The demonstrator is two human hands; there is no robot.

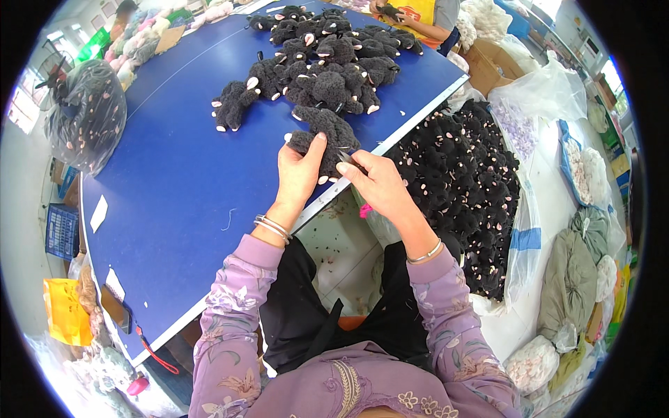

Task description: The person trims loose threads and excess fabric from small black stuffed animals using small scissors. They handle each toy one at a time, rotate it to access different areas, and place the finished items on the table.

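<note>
At the table's near right edge, my left hand [300,171] is closed around a black plush toy [324,129] with pale pink paws, the thumb pressed on its fluffy side. My right hand [376,182] is closed on a small pointed metal tool [347,160], its tip against the toy; most of it is hidden by the fingers, so its exact kind is unclear. Just beyond, a heap of similar black plush toys [333,85] lies on the blue table [181,167]. One single plush toy [234,106] rests at the heap's left side.
A large sack of black plush toys [453,181] stands right of the table. On the left are a filled dark plastic bag [87,115] and a phone [116,308] with a red strap. Across the table, another person's hand [397,15] holds a dark item. A cardboard box [491,64] stands at the far right.
</note>
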